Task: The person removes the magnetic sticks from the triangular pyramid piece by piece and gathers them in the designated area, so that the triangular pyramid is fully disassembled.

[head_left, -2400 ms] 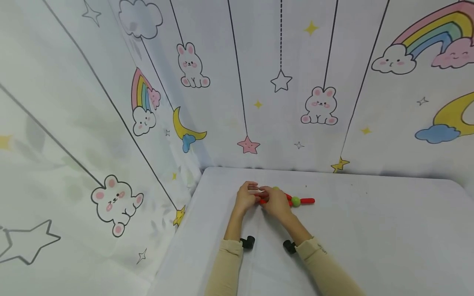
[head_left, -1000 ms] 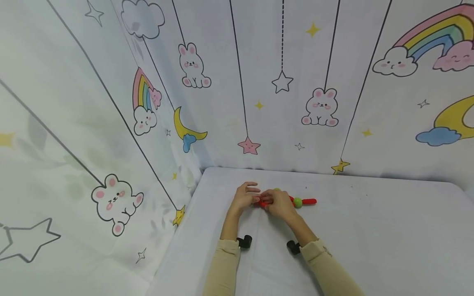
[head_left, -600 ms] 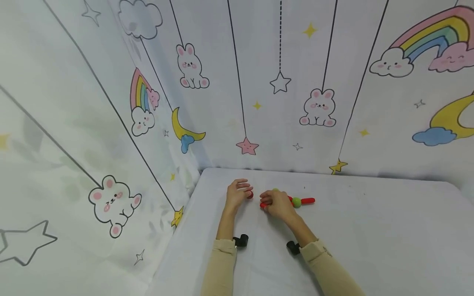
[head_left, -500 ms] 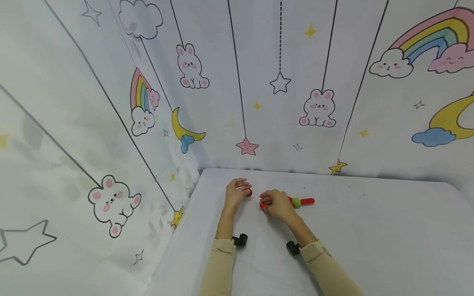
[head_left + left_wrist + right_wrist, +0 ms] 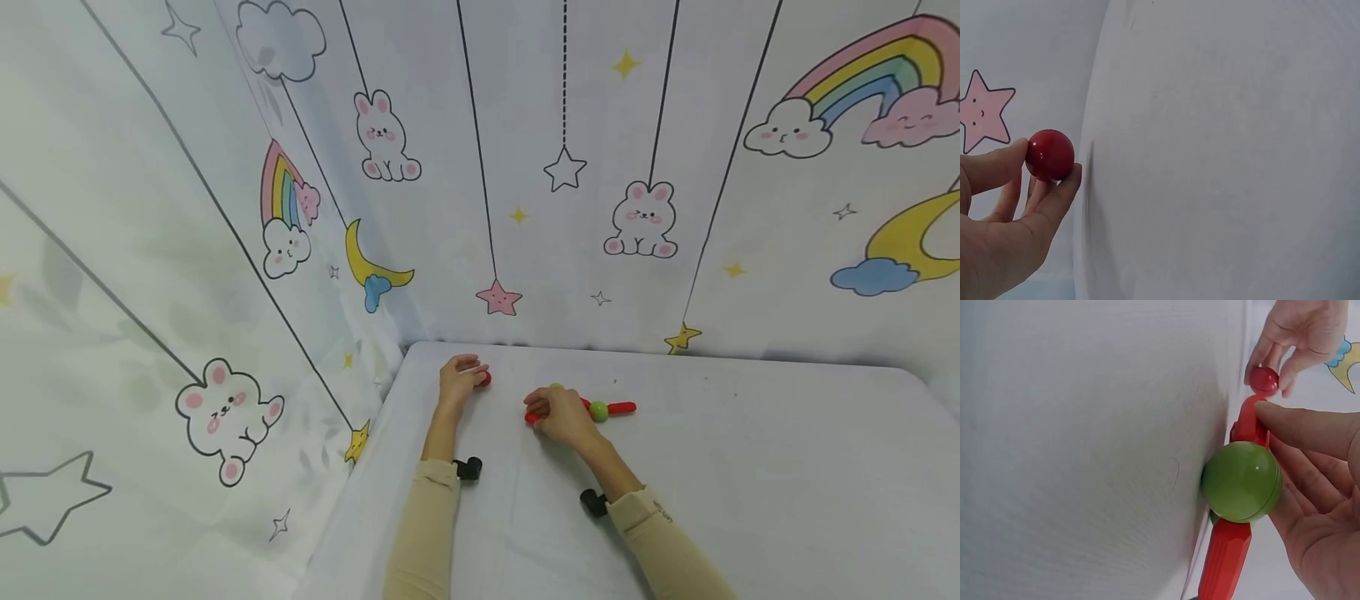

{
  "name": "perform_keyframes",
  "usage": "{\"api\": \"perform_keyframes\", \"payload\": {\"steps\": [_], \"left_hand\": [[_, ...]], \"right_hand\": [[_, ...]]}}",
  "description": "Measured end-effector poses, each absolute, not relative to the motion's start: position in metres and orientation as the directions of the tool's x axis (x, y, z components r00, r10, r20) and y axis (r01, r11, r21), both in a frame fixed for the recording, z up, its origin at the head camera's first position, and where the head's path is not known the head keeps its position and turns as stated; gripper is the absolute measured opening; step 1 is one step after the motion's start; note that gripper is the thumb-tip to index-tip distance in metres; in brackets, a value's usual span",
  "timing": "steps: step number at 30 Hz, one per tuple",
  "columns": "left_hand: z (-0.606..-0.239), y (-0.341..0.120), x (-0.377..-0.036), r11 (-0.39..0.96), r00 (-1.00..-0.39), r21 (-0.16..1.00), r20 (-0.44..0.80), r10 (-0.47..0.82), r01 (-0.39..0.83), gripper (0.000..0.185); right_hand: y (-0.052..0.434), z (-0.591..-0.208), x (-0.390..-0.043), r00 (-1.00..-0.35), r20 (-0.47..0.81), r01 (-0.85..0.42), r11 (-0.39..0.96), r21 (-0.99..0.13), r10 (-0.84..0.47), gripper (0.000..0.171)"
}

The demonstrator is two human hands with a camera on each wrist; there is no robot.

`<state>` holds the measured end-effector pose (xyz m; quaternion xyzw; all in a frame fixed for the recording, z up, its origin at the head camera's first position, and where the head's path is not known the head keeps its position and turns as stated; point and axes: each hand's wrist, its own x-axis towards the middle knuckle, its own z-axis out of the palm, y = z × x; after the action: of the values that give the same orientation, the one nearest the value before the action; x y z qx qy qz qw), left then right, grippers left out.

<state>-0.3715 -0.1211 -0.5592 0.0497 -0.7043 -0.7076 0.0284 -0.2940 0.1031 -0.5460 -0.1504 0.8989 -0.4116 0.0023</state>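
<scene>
My left hand [image 5: 459, 383] pinches a glossy red ball [image 5: 1050, 155] between thumb and fingertips, close above the white table toward its far left. To its right, my right hand [image 5: 564, 417] grips one end of a toy built of red rods [image 5: 1225, 559] and green balls [image 5: 1242, 482]. The thumb of that hand presses the end of a red rod in the right wrist view, with the other fingers behind it. Past the hand, another rod and a green ball [image 5: 598, 411] lie on the table. The hand hides part of the toy.
The white-covered table [image 5: 750, 467] meets a white printed curtain [image 5: 450, 208] along its far edge and left side. Each forearm wears a black wrist camera, the left camera [image 5: 469, 469] and the right camera [image 5: 592, 502].
My left hand has drawn away from the right hand and the toy, moving left and slightly farther off, carrying the red ball. My right hand has stayed almost in place on the toy.
</scene>
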Motion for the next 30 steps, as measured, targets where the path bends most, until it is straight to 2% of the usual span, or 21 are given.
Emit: {"api": "perform_keyframes", "payload": {"steps": [16, 20, 24, 30], "left_hand": [[-0.557, -0.123, -0.394, -0.077, -0.991, 0.997, -0.028, -0.134, -0.018, 0.043], [-0.561, -0.119, -0.398, 0.059, -0.984, 0.998, 0.048, -0.173, 0.038, 0.038], [-0.562, -0.108, -0.397, 0.222, -0.992, 0.97, 0.111, -0.058, 0.096, 0.035], [-0.558, -0.084, -0.39, 0.227, -0.963, 0.961, 0.096, 0.252, 0.156, 0.055]], "right_hand": [[0.101, -0.546, -0.291, -0.954, 0.096, -0.259, 0.619, -0.741, -0.285, 0.035], [0.101, -0.547, -0.29, -0.954, 0.098, -0.26, 0.619, -0.741, -0.284, 0.034], [0.103, -0.548, -0.29, -0.953, 0.103, -0.264, 0.611, -0.747, -0.285, 0.034], [0.105, -0.548, -0.293, -0.95, 0.124, -0.283, 0.617, -0.734, -0.288, 0.033]]}}
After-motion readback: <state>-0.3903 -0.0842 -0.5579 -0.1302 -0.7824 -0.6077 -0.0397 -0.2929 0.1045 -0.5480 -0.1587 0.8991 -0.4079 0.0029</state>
